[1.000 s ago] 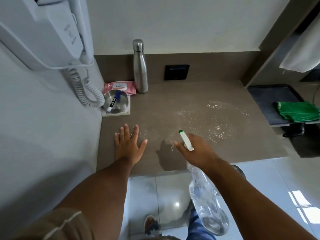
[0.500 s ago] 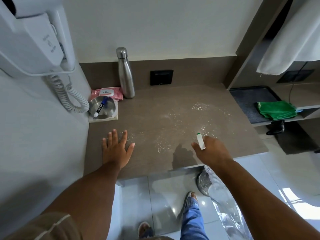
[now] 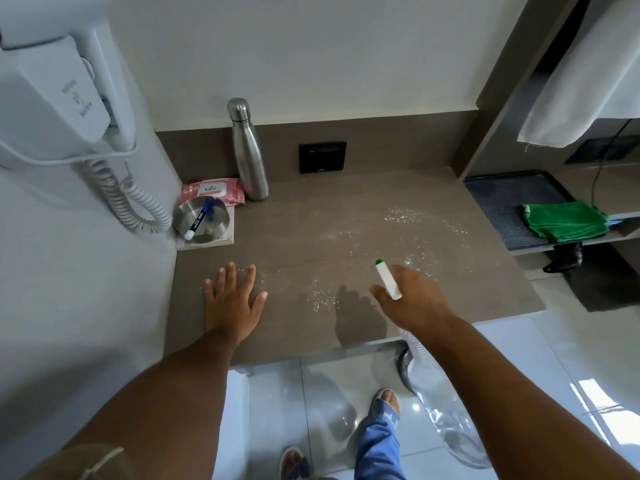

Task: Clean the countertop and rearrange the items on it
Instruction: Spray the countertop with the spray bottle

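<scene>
My right hand (image 3: 414, 301) is clamped on the light, slick spray bottle (image 3: 446, 407) by its neck, left hand (image 3: 230, 299) flat, open on the wet tabletop (image 3: 346, 220).

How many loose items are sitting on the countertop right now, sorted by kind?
Steel bottle: 1
Pink wipes pack: 1
Metal dish: 1
Marker, lying in the dish: 1
Booklet under the dish: 1
Total: 5
</scene>
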The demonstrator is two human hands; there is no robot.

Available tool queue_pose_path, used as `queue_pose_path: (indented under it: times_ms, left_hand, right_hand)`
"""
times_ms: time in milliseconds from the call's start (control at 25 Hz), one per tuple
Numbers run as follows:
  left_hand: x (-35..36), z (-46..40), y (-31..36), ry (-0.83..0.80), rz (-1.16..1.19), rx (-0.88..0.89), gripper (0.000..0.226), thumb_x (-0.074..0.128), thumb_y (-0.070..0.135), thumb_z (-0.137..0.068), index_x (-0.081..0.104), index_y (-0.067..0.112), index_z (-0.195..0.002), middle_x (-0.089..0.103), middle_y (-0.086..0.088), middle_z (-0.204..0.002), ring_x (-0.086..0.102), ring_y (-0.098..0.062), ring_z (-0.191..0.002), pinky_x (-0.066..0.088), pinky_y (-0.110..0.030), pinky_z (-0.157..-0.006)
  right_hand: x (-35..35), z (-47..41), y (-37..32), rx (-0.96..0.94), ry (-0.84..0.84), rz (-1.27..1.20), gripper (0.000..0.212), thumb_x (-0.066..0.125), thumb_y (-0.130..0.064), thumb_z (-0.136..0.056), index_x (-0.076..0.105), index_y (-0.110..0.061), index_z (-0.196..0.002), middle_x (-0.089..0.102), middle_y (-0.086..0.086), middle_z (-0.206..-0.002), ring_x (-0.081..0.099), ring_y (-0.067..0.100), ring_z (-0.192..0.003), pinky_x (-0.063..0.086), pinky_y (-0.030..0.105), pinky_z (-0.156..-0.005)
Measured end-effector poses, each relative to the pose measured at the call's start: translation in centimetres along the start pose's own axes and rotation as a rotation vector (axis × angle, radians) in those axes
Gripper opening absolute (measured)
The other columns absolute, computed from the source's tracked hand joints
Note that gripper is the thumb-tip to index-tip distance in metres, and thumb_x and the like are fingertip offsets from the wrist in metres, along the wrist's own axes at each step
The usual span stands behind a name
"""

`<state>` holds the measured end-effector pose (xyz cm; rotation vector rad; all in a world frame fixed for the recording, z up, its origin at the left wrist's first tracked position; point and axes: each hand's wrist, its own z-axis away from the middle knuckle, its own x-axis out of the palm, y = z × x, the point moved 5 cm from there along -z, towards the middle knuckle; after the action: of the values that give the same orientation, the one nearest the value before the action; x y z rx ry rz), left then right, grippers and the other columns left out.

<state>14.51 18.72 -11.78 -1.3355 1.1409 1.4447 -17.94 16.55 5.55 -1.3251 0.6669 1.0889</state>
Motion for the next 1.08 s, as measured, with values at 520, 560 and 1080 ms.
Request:
queue_pose_path:
  times_ms: [520, 560, 1080]
  left_hand:
    - [-1.5, -17.7, 29.2, -0.058, 0.073, 0.206, 0.083, 0.018, 0.081, -0.082, 0.018, 0.037, -0.152, 0.010, -0.012, -0.163, 0.005, -0.032, -0.150, -0.002, -0.052, -0.118]
    - [-1.3, -19.4, 32.1, -0.060, 0.071, 0.222, 0.084, 0.017, 0.082, -0.081, 0.021, 0.037, -0.152, 0.010, -0.012, -0.163, 0.005, -0.031, -0.150, -0.002, -0.051, -0.118]
    - [3.7, -29.6, 43.0, -0.070, 0.009, 0.232, 0.078, 0.011, 0.078, -0.084, 0.015, 0.041, -0.152, 0.007, -0.006, -0.164, 0.005, -0.025, -0.150, 0.005, -0.047, -0.120]
  right_hand:
    - [-25.4, -10.6, 18.1, 0.093, 0.779, -0.069, 0.043, 0.050, -0.057, -0.090, 0.055, -0.014, -0.093, 0.060, 0.002, -0.077, 0.059, 0.023, -0.071, 0.049, 0.038, -0.063]
    - [-26.6, -11.9, 20.2, 0.092, 0.801, -0.073, 0.047, 0.048, -0.060, -0.090, 0.054, -0.014, -0.097, 0.061, 0.001, -0.080, 0.059, 0.023, -0.073, 0.050, 0.038, -0.065]
    - [-24.0, -26.9, 34.4, 0.146, 0.816, -0.477, 0.051, 0.056, -0.066, -0.083, 0.055, -0.017, -0.099, 0.061, -0.008, -0.078, 0.059, 0.005, -0.071, 0.053, 0.037, -0.065]
